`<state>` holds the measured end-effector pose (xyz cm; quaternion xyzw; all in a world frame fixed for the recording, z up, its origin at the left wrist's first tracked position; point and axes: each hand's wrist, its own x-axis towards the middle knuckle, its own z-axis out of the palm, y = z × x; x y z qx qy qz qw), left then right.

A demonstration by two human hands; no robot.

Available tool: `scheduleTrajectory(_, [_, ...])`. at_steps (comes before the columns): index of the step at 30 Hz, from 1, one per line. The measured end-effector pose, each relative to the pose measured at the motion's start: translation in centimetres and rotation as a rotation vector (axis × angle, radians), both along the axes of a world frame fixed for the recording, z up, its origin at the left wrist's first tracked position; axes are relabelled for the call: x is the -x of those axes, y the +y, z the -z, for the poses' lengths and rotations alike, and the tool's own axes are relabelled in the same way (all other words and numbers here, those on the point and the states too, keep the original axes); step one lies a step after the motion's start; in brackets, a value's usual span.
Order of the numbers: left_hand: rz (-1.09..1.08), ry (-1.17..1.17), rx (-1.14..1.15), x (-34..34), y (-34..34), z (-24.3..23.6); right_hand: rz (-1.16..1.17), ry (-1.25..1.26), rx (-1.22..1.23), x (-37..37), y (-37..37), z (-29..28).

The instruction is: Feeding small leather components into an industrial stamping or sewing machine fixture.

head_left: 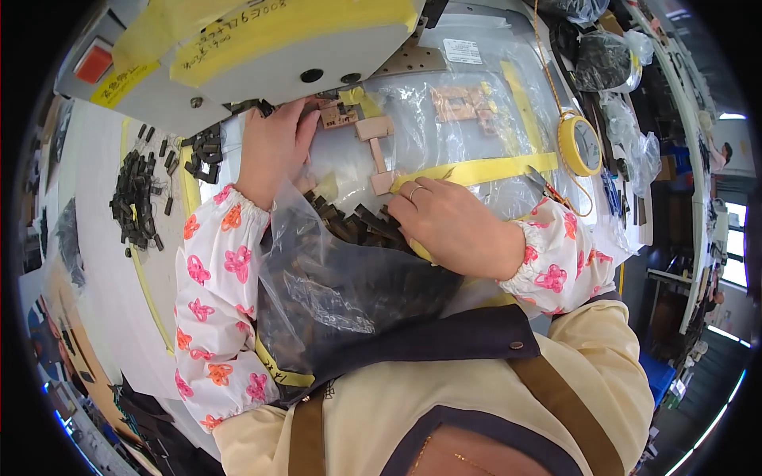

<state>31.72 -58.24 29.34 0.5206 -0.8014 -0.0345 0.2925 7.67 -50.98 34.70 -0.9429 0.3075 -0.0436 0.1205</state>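
My left hand (278,143) is under the head of a sewing machine (286,51), its fingers bent together beside a small tan block (339,117). What those fingertips hold is hidden. My right hand (452,222) is closed, fingers curled down at the edge of a heap of small dark strips (357,224); whether a strip is in its grip cannot be made out. The heap lies in the mouth of a clear plastic bag (341,293) spread over my lap. Between my hands, a tan jointed strip (376,155) lies on the plastic-covered machine bed.
At the left lies a pile of dark pieces (139,198) with loose threads, and a smaller cluster (205,155) sits nearer the machine. To the right are thread snips (548,186), a yellow tape measure (579,144) and bagged items (607,63). Yellow tape (484,170) crosses the bed.
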Motion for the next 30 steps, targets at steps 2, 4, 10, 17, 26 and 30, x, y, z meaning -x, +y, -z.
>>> scheduleTrajectory(2, [-0.013, 0.034, -0.037, 0.5, -0.2, 0.2, 0.016, -0.091, -0.068, 0.3, -0.2, 0.6])
scheduleTrajectory(4, [0.011, -0.018, 0.045, 0.5, -0.6, 0.4, 0.01, -0.051, -0.024, -0.1, -0.1, 0.5])
scheduleTrajectory(10, [0.043, 0.197, 0.008, 0.6, -0.5, 0.7, -0.043, -0.139, -0.05, 0.3, -1.4, 0.6])
scheduleTrajectory(17, [0.002, 0.244, -0.066, 0.6, 0.1, 0.4, 0.142, -0.431, -0.33, -0.6, -7.3, -1.4])
scheduleTrajectory(26, [0.063, 0.072, 0.049, 1.0, 0.4, -0.2, -0.005, -0.309, -0.052, -0.7, -12.2, 2.1])
scheduleTrajectory(30, [0.024, 0.075, -0.094, 0.7, 0.8, -1.1, -0.081, -0.364, -0.054, -0.7, -12.5, 1.8])
